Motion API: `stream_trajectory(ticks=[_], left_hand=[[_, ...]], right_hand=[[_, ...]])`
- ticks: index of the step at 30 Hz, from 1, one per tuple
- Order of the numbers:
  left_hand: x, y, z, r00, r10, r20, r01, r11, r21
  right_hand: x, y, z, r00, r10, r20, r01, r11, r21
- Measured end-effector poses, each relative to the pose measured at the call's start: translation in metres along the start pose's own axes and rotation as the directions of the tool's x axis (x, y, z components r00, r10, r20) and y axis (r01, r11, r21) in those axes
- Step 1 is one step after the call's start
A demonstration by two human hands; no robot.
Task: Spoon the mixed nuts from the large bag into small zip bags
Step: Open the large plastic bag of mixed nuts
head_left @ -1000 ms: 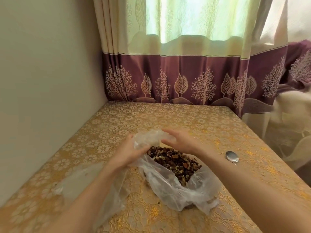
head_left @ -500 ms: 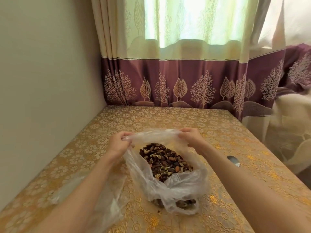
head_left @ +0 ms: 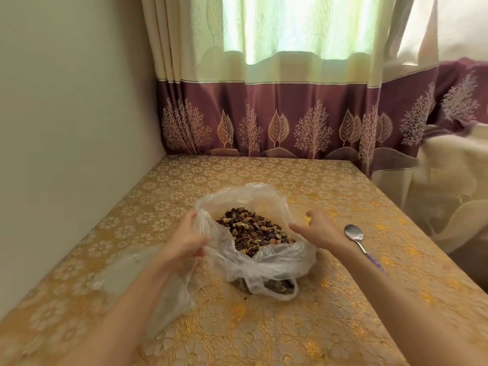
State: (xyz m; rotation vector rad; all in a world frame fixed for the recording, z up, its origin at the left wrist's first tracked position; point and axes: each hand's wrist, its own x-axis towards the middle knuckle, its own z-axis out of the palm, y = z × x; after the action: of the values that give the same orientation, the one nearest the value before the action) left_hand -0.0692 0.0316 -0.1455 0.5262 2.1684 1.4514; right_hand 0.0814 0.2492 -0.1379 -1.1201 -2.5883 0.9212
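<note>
A cream wall [head_left: 66, 114] runs down the whole left side and meets a curtain [head_left: 290, 109] at the far corner; the curtain is pale green above, with a maroon band of trees and leaves below, and it hangs down to the table's far edge. The table [head_left: 264, 334], covered in a gold floral cloth, fills the lower picture. Its left edge lies against the wall, its far edge against the curtain, and its right edge falls away beside loose cream fabric [head_left: 449, 186]. The widest bare stretches of cloth lie beyond the bag toward the curtain and along the near edge between the forearms.

The large bag [head_left: 264, 265], clear thin plastic, sits near the table's middle with its mouth spread wide and its rim standing up on the far side. The mixed nuts [head_left: 253, 231] fill it in a dark heap, and a few show through the plastic at its near foot. To its left, small clear zip bags [head_left: 148, 281] lie flat on the cloth, partly under the left forearm.

The left hand [head_left: 186, 240] grasps the bag's left rim, fingers curled round bunched plastic. The right hand [head_left: 318, 228] hangs just right of the bag's rim with fingers loosely bent and holds nothing; whether it grazes the plastic cannot be told. A metal spoon [head_left: 355, 233] with a purple handle lies on the cloth just right of that wrist, bowl pointing away, its handle partly hidden by the forearm.
</note>
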Motion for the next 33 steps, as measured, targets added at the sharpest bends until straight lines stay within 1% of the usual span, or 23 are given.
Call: stream_trajectory(ticks=[3,4,7,11,14,16,17,19,21,22,23,24,25,26,27,28,29,30,31,33], left_hand=[[-0.003,-0.001,-0.017,0.992,-0.022,-0.121,0.013,0.997,-0.070],[-0.004,-0.001,-0.022,0.990,-0.031,-0.140,0.020,0.997,-0.077],[-0.011,0.000,-0.023,0.996,0.000,-0.087,0.003,1.000,0.031],[-0.033,0.007,0.011,0.996,0.069,-0.063,-0.059,0.988,0.141],[-0.054,0.012,0.038,0.998,0.062,0.020,-0.064,0.994,0.089],[-0.068,0.012,0.047,0.996,0.083,0.038,-0.086,0.994,0.074],[-0.074,0.010,0.049,0.993,0.114,0.036,-0.117,0.987,0.107],[-0.086,0.006,0.050,0.979,0.201,0.037,-0.204,0.955,0.213],[-0.096,0.001,0.047,0.953,0.298,0.059,-0.301,0.902,0.311],[-0.101,-0.002,0.046,0.932,0.353,0.087,-0.360,0.866,0.346],[-0.105,-0.004,0.045,0.901,0.415,0.124,-0.430,0.821,0.377],[-0.108,-0.006,0.044,0.867,0.470,0.163,-0.493,0.770,0.405],[-0.111,-0.008,0.042,0.838,0.508,0.198,-0.540,0.723,0.431],[-0.112,-0.011,0.041,0.819,0.530,0.222,-0.568,0.688,0.452],[-0.113,-0.013,0.039,0.809,0.537,0.237,-0.580,0.667,0.467],[-0.112,-0.015,0.036,0.811,0.531,0.248,-0.578,0.657,0.484],[-0.110,-0.017,0.034,0.821,0.506,0.264,-0.565,0.651,0.508],[-0.108,-0.018,0.031,0.834,0.471,0.287,-0.547,0.640,0.539],[-0.106,-0.019,0.027,0.842,0.441,0.312,-0.538,0.626,0.565],[-0.100,-0.017,0.022,0.827,0.455,0.330,-0.559,0.606,0.566]], right_hand=[[-0.017,0.011,0.001,0.993,0.069,0.093,-0.077,0.993,0.087],[-0.022,0.013,0.003,0.992,0.081,0.099,-0.093,0.988,0.120],[-0.030,0.018,0.010,0.995,0.078,0.059,-0.086,0.984,0.159],[-0.040,0.021,0.014,0.996,0.087,0.037,-0.092,0.979,0.182],[-0.053,0.030,0.015,0.997,0.083,-0.001,-0.081,0.978,0.191],[-0.064,0.035,0.015,0.998,0.057,-0.004,-0.055,0.982,0.180],[-0.071,0.036,0.016,0.999,0.044,0.027,-0.048,0.983,0.176],[-0.086,0.038,0.017,0.989,0.011,0.145,-0.042,0.977,0.211],[-0.099,0.037,0.018,0.954,-0.062,0.292,-0.035,0.948,0.315],[-0.104,0.037,0.017,0.932,-0.098,0.350,-0.034,0.935,0.353],[-0.106,0.037,0.013,0.916,-0.115,0.385,-0.027,0.939,0.343],[-0.106,0.038,0.010,0.915,-0.115,0.387,-0.009,0.953,0.303],[-0.104,0.038,0.006,0.937,-0.104,0.334,0.021,0.970,0.244],[-0.098,0.038,0.003,0.973,-0.088,0.211,0.051,0.983,0.175],[-0.091,0.037,-0.001,0.996,-0.081,0.031,0.078,0.991,0.106],[-0.081,0.034,-0.005,0.982,-0.093,-0.162,0.102,0.994,0.046],[-0.069,0.030,-0.009,0.949,-0.116,-0.294,0.121,0.993,-0.001],[-0.056,0.025,-0.012,0.927,-0.153,-0.341,0.144,0.988,-0.052],[-0.043,0.019,-0.015,0.925,-0.201,-0.322,0.173,0.978,-0.113],[-0.017,0.006,-0.018,0.942,-0.248,-0.227,0.187,0.947,-0.259]])
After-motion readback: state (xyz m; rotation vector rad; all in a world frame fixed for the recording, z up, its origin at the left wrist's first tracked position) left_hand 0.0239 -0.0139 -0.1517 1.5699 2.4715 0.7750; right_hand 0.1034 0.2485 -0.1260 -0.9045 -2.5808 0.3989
